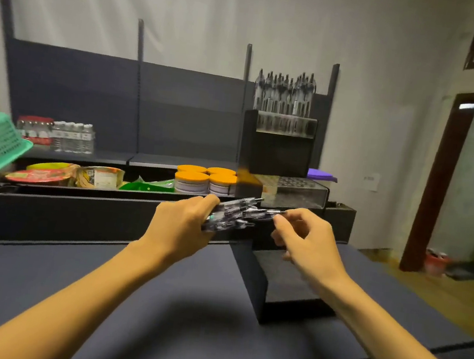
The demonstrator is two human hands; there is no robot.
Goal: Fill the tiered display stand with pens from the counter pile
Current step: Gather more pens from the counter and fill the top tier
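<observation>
Above the dark worktop (pixel 156 288) and before the tiered display stand (pixel 277 145), the left hand (pixel 182 223) grip encloses a bundle of pens (pixel 236 213), while the right hand (pixel 308 242) grip pinches one pen tip.

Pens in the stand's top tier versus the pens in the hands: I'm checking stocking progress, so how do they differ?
The pens in the top tier stand upright, side by side in a row; the bundle of pens lies roughly level and splayed. The tier pens rest in the display stand; the bundle is gripped by the left hand, the right hand pinching one pen's tip. Both look like clear-barrelled pens with dark parts.
</observation>
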